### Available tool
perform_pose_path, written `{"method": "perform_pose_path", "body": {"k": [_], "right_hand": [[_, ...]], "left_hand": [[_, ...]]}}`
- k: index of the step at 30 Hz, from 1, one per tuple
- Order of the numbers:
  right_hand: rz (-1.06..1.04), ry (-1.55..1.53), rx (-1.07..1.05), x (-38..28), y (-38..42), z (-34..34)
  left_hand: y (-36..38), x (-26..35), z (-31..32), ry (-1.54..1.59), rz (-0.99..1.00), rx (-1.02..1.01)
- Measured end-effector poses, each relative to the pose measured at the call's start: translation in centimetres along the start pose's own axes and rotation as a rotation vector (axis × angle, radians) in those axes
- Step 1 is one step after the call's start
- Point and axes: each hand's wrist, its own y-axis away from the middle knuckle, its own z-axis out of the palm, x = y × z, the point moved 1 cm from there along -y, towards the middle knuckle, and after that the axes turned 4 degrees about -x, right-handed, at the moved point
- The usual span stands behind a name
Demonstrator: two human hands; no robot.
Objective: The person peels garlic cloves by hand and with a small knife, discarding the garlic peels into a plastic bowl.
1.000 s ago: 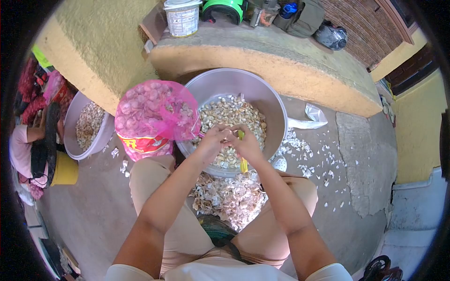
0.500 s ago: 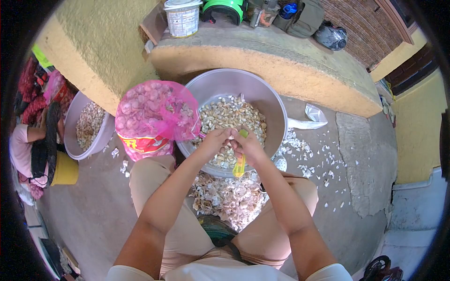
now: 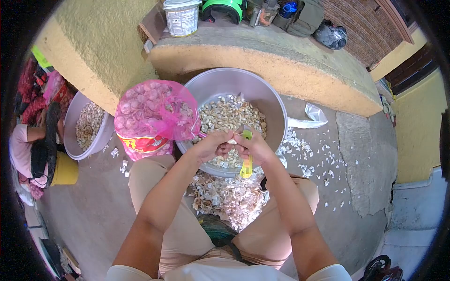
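Over the near side of a large grey-lilac basin, my two hands meet at the fingertips. My left hand is closed around a pale garlic clove, much of it hidden by fingers. My right hand grips a small knife with a yellow-green handle; its thumb and fingers also press toward the clove. Many cloves cover the basin's bottom. Against the basin's left side leans a pink mesh bag of garlic bulbs. Papery skins lie heaped between my knees.
At the left a person sits by another basin of cloves and a yellow bucket. A low ledge behind the basin bears a white tub and bags. Skin scraps litter the floor at right.
Both hands have shifted slightly; the right hand and the knife handle moved a little to the right. The left fingers are more curled around the clove.
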Motion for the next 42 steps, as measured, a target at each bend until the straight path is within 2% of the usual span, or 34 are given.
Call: {"method": "perform_pose_path", "body": {"k": [4, 7, 10, 16, 19, 22, 25, 28, 31, 34, 37, 40, 42], "right_hand": [[-0.004, -0.015, 0.001, 0.0, 0.1, 0.1], [-0.024, -0.036, -0.002, 0.3, 0.0, 0.3], [-0.028, -0.031, 0.0, 0.5, 0.0, 0.3], [-0.028, -0.027, -0.003, 0.4, 0.1, 0.4], [-0.053, -0.033, 0.018, 0.6, 0.0, 0.2], [-0.073, -0.026, 0.099, 0.8, -0.4, 0.2], [-0.057, -0.019, 0.142, 0.8, -0.6, 0.2], [-0.06, -0.035, 0.179, 1.8, -1.2, 0.7], [-0.048, -0.088, 0.223, 3.2, -2.1, 1.5], [-0.042, -0.147, 0.228, 3.5, -2.6, 2.1], [-0.074, -0.183, 0.241, 3.1, -3.0, 2.1], [-0.106, -0.139, 0.279, 2.6, -2.8, 2.3], [-0.128, -0.092, 0.308, 2.9, -2.9, 2.3]], "left_hand": [[0.2, 0.1, 0.2, 0.088, -0.006, -0.085], [0.6, 0.5, 1.4, 0.106, 0.022, -0.035], [0.3, -0.1, 0.7, 0.173, -0.003, -0.127], [0.4, -0.2, 0.5, 0.15, 0.002, -0.185], [0.2, -0.3, 0.7, 0.196, -0.021, -0.12], [0.1, 0.4, 1.0, -0.107, 0.028, 0.045], [-0.6, -0.2, 1.2, -0.3, 0.092, 0.246], [-1.2, -1.5, 1.4, -0.362, 0.123, 0.559], [-1.6, -3.1, 1.5, -0.253, 0.293, 0.735], [-1.5, -2.2, 0.9, -0.268, 0.308, 0.753], [-0.7, -0.5, 2.3, -0.051, 0.147, 0.694], [-1.1, -0.6, 0.9, 0.009, -0.007, 0.61], [-1.1, -0.6, 0.6, 0.02, -0.031, 0.574]]}}
